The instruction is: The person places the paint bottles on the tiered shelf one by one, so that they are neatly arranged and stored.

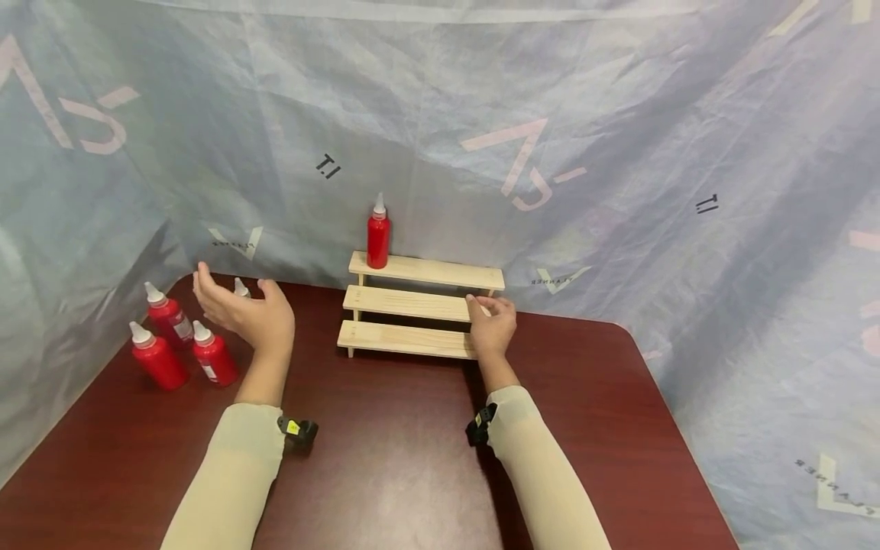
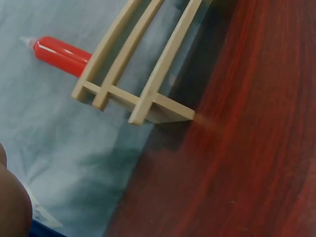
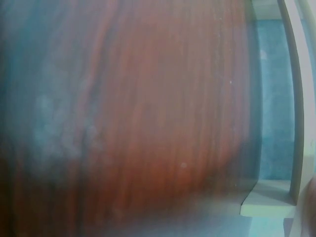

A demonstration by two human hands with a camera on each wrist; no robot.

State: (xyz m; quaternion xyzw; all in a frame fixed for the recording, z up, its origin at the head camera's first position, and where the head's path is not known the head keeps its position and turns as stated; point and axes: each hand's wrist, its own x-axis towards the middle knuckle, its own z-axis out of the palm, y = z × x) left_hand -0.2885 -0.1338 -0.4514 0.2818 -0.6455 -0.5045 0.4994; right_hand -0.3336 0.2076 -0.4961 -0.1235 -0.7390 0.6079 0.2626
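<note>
The left hand [image 1: 244,313] is up in the air above the counter [image 1: 385,451], palm turned up a little, and its fingers [image 1: 206,286] are loose and spread, holding nothing. Just past those fingers stand four red bottles with white tips. One bottle [image 1: 242,288] peeks out right behind the fingers, so only its white tip shows. Three more bottles [image 1: 180,344] stand in a small bunch on the counter, a little below and to the outer side of the fingers, near the blue sheet [image 1: 619,137] that hangs like a wall. The right hand [image 1: 492,327] rests on the end of a small wooden stair shelf [image 1: 412,305] with three steps. Its fingers [image 1: 479,305] curl over the edge of the middle step and grip it, and the heel of the hand sits by the lowest step. One more red bottle [image 1: 378,233] stands upright on the top step, at the far end from the right fingers. In the left wrist view the shelf [image 2: 133,74] and that bottle [image 2: 61,54] show from the side. The right wrist view is blurry.
</note>
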